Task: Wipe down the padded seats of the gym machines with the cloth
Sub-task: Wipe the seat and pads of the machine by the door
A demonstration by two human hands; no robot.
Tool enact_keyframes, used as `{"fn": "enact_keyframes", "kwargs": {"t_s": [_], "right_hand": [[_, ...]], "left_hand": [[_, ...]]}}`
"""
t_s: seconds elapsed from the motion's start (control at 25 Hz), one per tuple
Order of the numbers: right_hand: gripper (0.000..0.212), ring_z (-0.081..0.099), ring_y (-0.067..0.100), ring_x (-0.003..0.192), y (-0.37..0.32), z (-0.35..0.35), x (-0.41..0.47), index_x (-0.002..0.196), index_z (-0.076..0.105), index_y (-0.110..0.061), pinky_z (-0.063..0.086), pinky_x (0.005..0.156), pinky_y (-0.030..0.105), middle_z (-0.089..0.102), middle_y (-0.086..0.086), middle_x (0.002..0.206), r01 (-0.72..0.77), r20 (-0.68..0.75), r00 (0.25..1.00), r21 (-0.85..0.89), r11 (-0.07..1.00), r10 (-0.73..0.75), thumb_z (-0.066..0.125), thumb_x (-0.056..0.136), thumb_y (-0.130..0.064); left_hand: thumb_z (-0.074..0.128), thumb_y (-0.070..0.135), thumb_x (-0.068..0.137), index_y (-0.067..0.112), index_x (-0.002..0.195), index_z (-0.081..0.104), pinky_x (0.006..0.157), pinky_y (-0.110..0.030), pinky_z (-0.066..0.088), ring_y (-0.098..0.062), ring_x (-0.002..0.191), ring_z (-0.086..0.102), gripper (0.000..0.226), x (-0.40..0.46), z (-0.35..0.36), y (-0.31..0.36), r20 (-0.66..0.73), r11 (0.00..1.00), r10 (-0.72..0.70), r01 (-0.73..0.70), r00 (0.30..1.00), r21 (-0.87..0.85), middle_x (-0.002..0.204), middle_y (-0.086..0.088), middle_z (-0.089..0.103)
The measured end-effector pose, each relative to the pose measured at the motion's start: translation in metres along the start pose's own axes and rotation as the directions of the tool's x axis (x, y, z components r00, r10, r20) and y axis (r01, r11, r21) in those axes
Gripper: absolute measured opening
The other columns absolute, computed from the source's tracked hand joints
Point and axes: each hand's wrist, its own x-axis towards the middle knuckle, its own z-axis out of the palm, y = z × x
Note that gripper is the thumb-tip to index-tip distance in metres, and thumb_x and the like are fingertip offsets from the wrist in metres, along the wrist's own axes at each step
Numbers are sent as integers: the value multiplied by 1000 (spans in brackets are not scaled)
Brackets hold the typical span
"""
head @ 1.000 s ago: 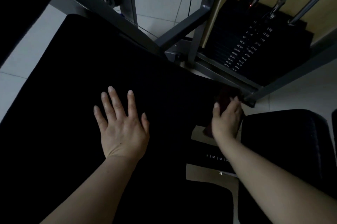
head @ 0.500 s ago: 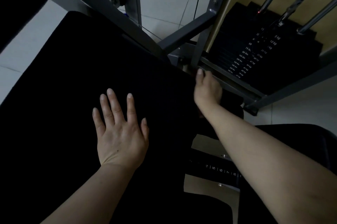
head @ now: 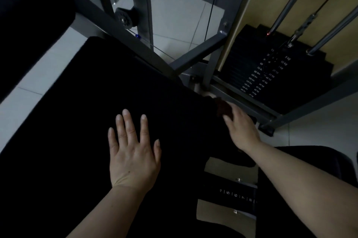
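Wiping the black padded seat (head: 96,111)

Left hand (head: 133,152) lies flat mid-seat, fingers straight; right hand (head: 240,127) grips the dark cloth (head: 222,107) at its far right edge.

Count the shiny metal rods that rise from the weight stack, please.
3. The left rod and the right rod are smooth guide rods; the middle rod between them hangs from a cable. Their tops leave the frame.
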Motion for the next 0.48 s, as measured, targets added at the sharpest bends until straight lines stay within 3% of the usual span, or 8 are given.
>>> {"fn": "enact_keyframes", "kwargs": {"t_s": [0.12, 0.2, 0.32, 0.48], "right_hand": [[43, 45, 30, 123, -12, 9, -2, 131, 46, -4, 37, 98, 37, 50, 16, 134, -279, -105, 953, 64, 958, 285, 35, 101, -32], [40, 53, 32, 110, -44, 21, 12, 120, 51, -2, 44, 90, 41, 57, 18, 120, -353, -161, 912, 153, 923, 376, 36, 100, -33], [40, 53, 32, 112, -90, 31, 33, 121, 52, -4, 44, 95, 46, 57, 16, 121, -343, -207, 896, 242, 908, 394, 37, 100, -34], [38, 49, 35, 116, -158, 41, 62, 118, 52, -2, 38, 97, 41, 56, 20, 122, -281, -240, 916, 188, 941, 322, 37, 100, -32]], "left_hand": [[28, 45, 92, 13, 144, 38, 117, -43, 12, -30, 144, 17, 62, 6, -11, -18, 24, 993, 113, -112, 993, -33, 154, -20, 20], [28, 43, 91, 16, 141, 44, 114, -47, 20, -25, 142, 25, 60, 9, -20, -49, 45, 988, 153, -152, 987, -25, 154, -12, 28], [30, 46, 88, 20, 140, 46, 112, -52, 16, -23, 140, 29, 61, 13, -28, -94, 39, 996, 90, -90, 995, 1, 152, -9, 32], [32, 44, 87, 18, 141, 43, 111, -57, 17, -28, 140, 28, 62, 10, -18, -101, -3, 988, 154, -153, 988, 15, 153, -14, 30]]}}
